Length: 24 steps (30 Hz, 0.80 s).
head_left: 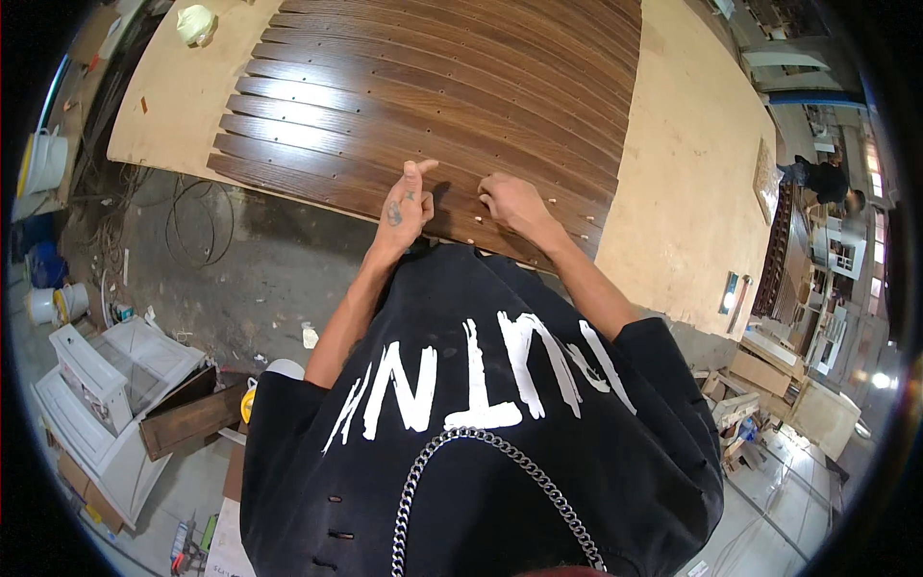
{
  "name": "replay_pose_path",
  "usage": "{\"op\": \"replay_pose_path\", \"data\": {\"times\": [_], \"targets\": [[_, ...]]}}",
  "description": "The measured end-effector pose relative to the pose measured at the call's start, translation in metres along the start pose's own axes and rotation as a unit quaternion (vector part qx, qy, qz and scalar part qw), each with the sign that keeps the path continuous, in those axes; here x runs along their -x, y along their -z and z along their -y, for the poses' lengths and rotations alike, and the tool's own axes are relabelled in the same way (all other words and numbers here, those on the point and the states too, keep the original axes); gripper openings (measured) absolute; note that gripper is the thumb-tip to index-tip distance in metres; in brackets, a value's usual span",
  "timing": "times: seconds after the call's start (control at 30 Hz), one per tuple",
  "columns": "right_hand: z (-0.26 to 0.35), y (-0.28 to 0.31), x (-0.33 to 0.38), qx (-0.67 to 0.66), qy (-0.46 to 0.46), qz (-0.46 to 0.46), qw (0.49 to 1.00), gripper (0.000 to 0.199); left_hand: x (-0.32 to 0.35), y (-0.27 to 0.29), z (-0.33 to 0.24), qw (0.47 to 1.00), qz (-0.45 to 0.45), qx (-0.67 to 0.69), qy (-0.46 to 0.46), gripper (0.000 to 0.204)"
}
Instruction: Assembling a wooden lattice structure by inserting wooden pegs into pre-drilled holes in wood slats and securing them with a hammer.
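Note:
Dark brown wooden slats (385, 106) lie side by side across a pale board, with rows of small holes along them. Over their near edge is my left hand (407, 210), its index finger pointing right and the other fingers curled in; whatever the palm may hold is hidden. To its right, my right hand (516, 204) rests at the slats with fingers bent and pressed together. Anything in that pinch is too small or covered to make out. Small pale pegs (478, 219) stick up from the slats near my right hand.
The pale board (697, 163) extends past the slats on both sides. A crumpled pale bag (196, 26) lies at its far left, small tools (733, 293) at its right edge. White panels (125, 385) are piled lower left. Another person (817, 183) is far right.

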State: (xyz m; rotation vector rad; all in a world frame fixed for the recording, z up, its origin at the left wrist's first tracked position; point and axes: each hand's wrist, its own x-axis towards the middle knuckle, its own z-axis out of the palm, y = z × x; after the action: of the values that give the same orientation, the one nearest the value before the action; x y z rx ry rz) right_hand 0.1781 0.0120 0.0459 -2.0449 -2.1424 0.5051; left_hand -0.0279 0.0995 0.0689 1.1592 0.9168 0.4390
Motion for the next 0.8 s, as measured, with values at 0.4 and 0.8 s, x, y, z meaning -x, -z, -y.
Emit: {"op": "replay_pose_path", "data": {"times": [0.4,0.8], "targets": [[0.028,-0.019,0.020,-0.151,-0.395,0.024,0.906,0.054,0.009,0.002,0.005,0.999,-0.008,0.011,0.029,0.079],[0.033,-0.017,0.032,-0.353,-0.380,-0.089,0.850,0.019,0.018,0.014,0.001,0.999,0.042,-0.015,0.006,0.080]]}}
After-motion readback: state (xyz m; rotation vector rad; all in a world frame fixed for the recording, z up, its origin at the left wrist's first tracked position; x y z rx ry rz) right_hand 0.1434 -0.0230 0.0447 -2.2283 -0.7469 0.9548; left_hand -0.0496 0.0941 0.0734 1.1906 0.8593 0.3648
